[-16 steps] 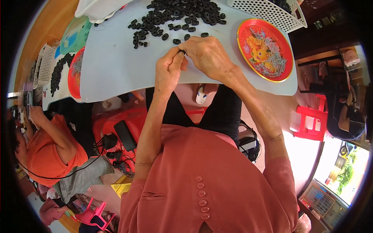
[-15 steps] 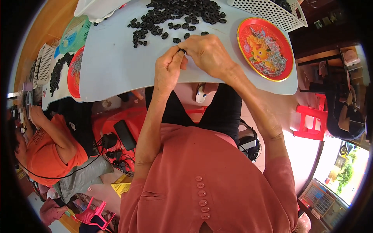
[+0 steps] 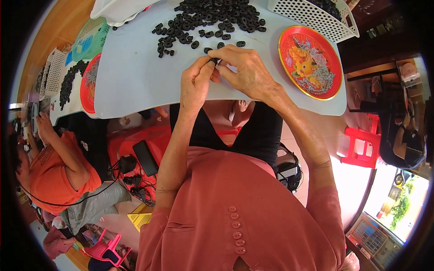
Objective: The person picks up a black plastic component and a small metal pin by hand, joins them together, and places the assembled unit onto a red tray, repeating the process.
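A: Where is the small black ring (image 3: 213,60)?

B: Just above the table (image 3: 135,77), pinched between the 2 hands. The left hand (image 3: 195,81) has its grip clamped on it; the right hand (image 3: 246,72) closes on it too, fingertips meeting.

A: And nearby?

B: A pile of black rings (image 3: 208,20) just beyond; a red tray (image 3: 309,61) to the right.

A yellow cardboard box (image 3: 139,219) is lying on the floor down at my left, below a tangle of black cables, its top face showing dark print too small to make out. A flat black phone-like slab (image 3: 145,157), its screen dark, is resting on the red seat beside my left elbow.
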`<state>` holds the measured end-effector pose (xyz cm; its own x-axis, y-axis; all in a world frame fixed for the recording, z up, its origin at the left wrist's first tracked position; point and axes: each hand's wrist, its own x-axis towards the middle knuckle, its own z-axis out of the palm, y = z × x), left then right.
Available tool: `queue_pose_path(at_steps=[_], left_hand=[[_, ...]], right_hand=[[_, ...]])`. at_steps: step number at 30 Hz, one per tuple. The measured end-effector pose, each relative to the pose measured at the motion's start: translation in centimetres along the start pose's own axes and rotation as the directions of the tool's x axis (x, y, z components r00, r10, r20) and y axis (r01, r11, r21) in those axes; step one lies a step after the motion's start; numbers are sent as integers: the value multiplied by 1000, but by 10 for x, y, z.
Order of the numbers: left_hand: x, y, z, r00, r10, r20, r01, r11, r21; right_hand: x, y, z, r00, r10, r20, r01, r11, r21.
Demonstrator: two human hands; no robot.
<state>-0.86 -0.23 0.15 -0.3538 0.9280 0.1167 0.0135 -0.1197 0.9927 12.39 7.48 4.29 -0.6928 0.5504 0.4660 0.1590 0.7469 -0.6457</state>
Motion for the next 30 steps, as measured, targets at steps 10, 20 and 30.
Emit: queue_pose_path(at_steps=[10, 20, 30], left_hand=[[1, -3, -5, 998, -51, 34, 57, 977, -203], [3, -5, -6, 988, -150, 19, 148, 933, -328], [3, -4, -5, 992, -115, 51, 125, 946, -299]], right_hand=[[6, 1, -3, 999, -1, 36, -2, 996, 87], [6, 13, 11, 984, -171, -41, 159, 964, -212], [-2, 30, 27, 960, -243, -142, 207, 952, -227]])
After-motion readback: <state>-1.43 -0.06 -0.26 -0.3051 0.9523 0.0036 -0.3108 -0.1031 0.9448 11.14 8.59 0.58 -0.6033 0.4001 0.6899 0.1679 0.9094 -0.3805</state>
